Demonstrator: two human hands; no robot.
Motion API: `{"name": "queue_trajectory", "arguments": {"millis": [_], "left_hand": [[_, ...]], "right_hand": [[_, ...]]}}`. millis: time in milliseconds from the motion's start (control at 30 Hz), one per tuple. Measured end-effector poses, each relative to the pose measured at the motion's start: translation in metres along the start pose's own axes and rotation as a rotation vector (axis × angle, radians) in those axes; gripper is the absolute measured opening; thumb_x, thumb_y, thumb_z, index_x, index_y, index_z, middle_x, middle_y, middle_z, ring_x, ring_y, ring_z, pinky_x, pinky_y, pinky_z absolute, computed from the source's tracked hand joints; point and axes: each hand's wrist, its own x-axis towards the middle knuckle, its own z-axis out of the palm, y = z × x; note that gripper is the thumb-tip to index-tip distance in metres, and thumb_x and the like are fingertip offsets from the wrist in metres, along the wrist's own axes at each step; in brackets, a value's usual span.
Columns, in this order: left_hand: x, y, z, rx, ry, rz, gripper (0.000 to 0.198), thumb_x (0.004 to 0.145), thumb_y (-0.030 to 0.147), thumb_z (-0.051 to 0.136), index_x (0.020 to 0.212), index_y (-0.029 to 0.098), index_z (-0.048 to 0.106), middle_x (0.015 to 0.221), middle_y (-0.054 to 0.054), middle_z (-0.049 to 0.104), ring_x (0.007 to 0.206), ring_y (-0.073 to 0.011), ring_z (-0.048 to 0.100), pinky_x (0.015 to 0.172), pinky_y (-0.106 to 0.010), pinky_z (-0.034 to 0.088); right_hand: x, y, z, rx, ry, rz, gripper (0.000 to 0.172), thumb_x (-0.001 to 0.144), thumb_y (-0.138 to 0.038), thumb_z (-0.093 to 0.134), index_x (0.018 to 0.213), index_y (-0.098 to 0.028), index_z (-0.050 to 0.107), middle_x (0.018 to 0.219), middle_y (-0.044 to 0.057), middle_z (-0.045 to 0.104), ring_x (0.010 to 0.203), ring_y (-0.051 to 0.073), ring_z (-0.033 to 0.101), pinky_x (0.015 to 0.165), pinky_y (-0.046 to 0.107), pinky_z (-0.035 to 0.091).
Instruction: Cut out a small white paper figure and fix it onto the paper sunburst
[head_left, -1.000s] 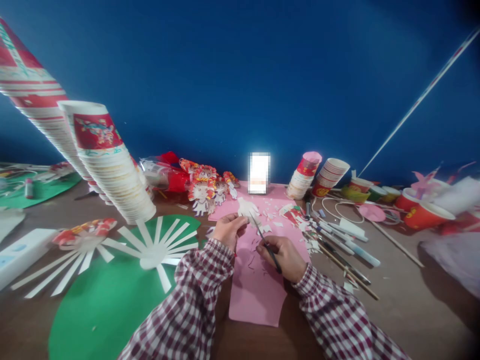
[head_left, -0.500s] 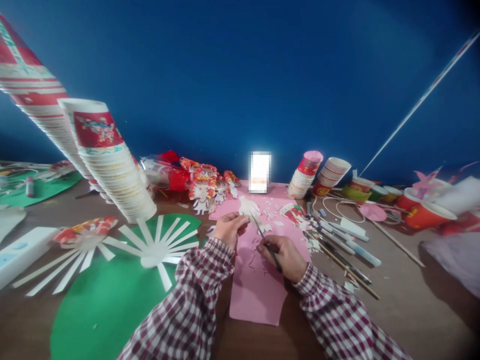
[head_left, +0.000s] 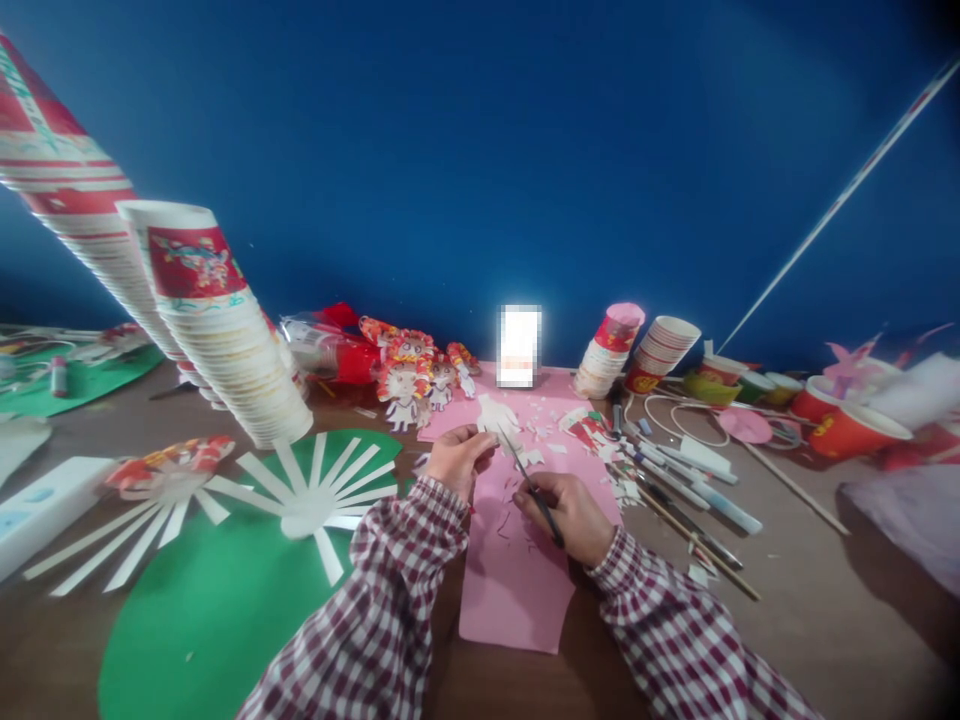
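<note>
My left hand point(head_left: 457, 458) pinches a small white paper cutout point(head_left: 495, 415) shaped like a figure, held just above a pink paper sheet point(head_left: 514, 580). My right hand point(head_left: 570, 515) is closed round a pair of small dark scissors point(head_left: 529, 485), whose blades point up and left to the lower edge of the cutout. White and red paper scraps point(head_left: 544, 435) lie on the pink sheet around both hands. Both forearms wear red and white checked sleeves.
Tall leaning stacks of printed paper cups point(head_left: 217, 330) stand at left, more cup stacks point(head_left: 615, 350) and red bowls point(head_left: 855, 432) at right. A green paper disc point(head_left: 217, 610) holds a fanned-out cut cup point(head_left: 315, 495). Pens and sticks point(head_left: 690, 490) lie right of the pink sheet. Finished paper dolls point(head_left: 412, 375) sit behind.
</note>
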Motion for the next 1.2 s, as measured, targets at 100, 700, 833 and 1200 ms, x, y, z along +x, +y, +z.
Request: {"name": "queue_trajectory", "arguments": {"millis": [100, 700, 833, 1200], "left_hand": [[-0.0004, 0.0007, 0.0, 0.016, 0.008, -0.003, 0.016, 0.05, 0.02, 0.066, 0.059, 0.013, 0.056, 0.051, 0.002, 0.053, 0.047, -0.0059, 0.046, 0.048, -0.02, 0.033], [0.0027, -0.0006, -0.0016, -0.005, 0.009, -0.011, 0.017, 0.051, 0.021, 0.067, 0.061, 0.013, 0.056, 0.052, 0.002, 0.054, 0.048, -0.0055, 0.047, 0.05, -0.019, 0.034], [0.0023, -0.0002, -0.0014, -0.004, 0.008, -0.003, 0.016, 0.05, 0.021, 0.067, 0.058, 0.013, 0.056, 0.048, 0.003, 0.052, 0.045, -0.0051, 0.045, 0.048, -0.019, 0.033], [0.003, -0.0004, -0.0009, -0.02, 0.007, -0.015, 0.018, 0.049, 0.021, 0.068, 0.059, 0.012, 0.055, 0.049, 0.004, 0.052, 0.045, -0.0046, 0.044, 0.047, -0.018, 0.033]], "right_hand": [[-0.0004, -0.001, -0.0003, -0.007, -0.001, -0.01, 0.027, 0.076, -0.04, 0.051, 0.067, -0.014, 0.055, 0.055, -0.001, 0.049, 0.049, 0.009, 0.043, 0.045, 0.019, 0.032], [-0.0009, -0.0001, 0.0012, -0.001, 0.003, -0.019, 0.025, 0.076, -0.037, 0.051, 0.065, -0.015, 0.053, 0.052, -0.002, 0.043, 0.047, 0.008, 0.038, 0.043, 0.018, 0.029], [-0.0005, 0.0006, 0.0012, -0.011, 0.002, -0.035, 0.024, 0.077, -0.036, 0.051, 0.065, -0.015, 0.053, 0.052, -0.003, 0.042, 0.047, 0.008, 0.037, 0.043, 0.018, 0.028], [-0.0002, -0.0001, 0.0015, -0.051, 0.03, -0.043, 0.023, 0.077, -0.033, 0.052, 0.065, -0.014, 0.054, 0.052, -0.003, 0.043, 0.048, 0.008, 0.038, 0.043, 0.018, 0.028]]}}
